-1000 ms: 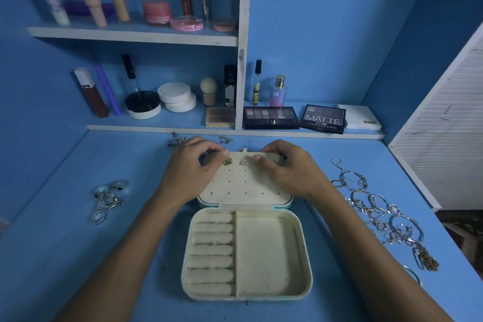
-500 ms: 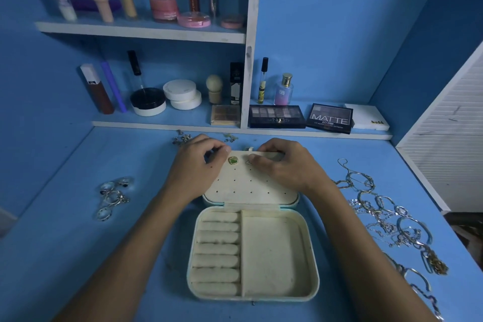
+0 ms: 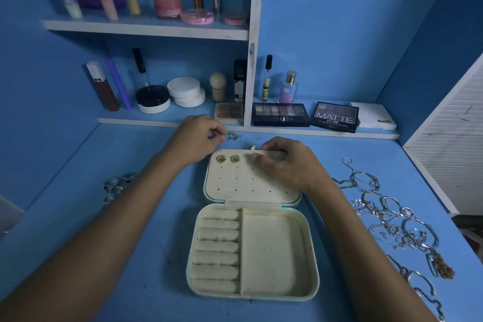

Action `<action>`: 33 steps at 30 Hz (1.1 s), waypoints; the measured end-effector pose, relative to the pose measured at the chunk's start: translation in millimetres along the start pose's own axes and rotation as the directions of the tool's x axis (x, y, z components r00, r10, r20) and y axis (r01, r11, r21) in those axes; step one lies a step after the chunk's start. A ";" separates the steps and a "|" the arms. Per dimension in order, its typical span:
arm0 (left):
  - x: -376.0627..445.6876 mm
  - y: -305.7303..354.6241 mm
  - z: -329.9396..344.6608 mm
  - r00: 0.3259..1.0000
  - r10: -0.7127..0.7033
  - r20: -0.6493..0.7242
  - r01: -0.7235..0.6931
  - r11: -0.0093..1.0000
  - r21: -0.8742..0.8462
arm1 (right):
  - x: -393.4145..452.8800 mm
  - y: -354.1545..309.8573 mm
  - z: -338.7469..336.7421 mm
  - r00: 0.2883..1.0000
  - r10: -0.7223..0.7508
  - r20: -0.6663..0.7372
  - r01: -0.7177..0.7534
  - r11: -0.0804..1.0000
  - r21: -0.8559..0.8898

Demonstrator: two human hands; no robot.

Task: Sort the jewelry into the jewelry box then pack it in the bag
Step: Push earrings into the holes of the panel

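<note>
The cream jewelry box (image 3: 312, 256) lies open on the blue table, with ring rolls on the left and an empty tray on the right. Its perforated lid (image 3: 251, 187) lies flat behind, with two green earrings (image 3: 228, 158) pinned at the top left. My right hand (image 3: 285, 165) curls over the lid's far edge, its thumb on a small triangular earring (image 3: 250, 161). My left hand (image 3: 194, 140) is off the lid at the back left, fingers curled, pinching what looks like a small dark earring beside loose earrings (image 3: 233, 136).
Several rings (image 3: 115, 185) lie on the table to the left. Necklaces and bangles (image 3: 392, 219) spread along the right side. Behind the box, a low shelf holds eyeshadow palettes (image 3: 280, 114) and bottles; a white slatted panel (image 3: 454, 138) stands on the right.
My left hand has left the lid and moved back-left to the loose earrings, uncovering a second green earring pinned there. My right hand stays on the lid by the triangular earring.
</note>
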State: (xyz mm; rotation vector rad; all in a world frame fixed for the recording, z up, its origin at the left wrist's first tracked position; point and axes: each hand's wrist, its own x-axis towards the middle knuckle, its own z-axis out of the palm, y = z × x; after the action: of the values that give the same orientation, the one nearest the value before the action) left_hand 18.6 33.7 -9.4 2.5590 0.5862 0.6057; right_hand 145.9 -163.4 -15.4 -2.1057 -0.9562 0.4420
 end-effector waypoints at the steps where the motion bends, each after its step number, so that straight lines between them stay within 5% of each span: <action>1: 2.4 -0.1 1.1 1.000 -0.004 0.016 0.004 1.000 0.004 | -0.1 -0.2 -0.1 1.000 -0.001 0.000 0.001 1.000 -0.003; 21: 15.8 8.5 10.3 0.977 -0.208 0.050 0.205 0.977 0.057 | -1.8 1.1 1.8 1.000 0.001 -0.010 -0.001 1.000 -0.018; 33: 2.1 14.6 -9.3 0.947 -0.317 -0.049 0.309 0.942 -0.135 | -15.3 -11.1 -4.0 0.996 -0.047 -0.070 0.051 0.998 0.048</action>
State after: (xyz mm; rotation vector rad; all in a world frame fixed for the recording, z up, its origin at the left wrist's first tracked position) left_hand 20.1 25.9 6.1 2.2688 0.9271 0.5998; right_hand 132.7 -172.2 -4.3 -2.0347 -0.9456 0.3631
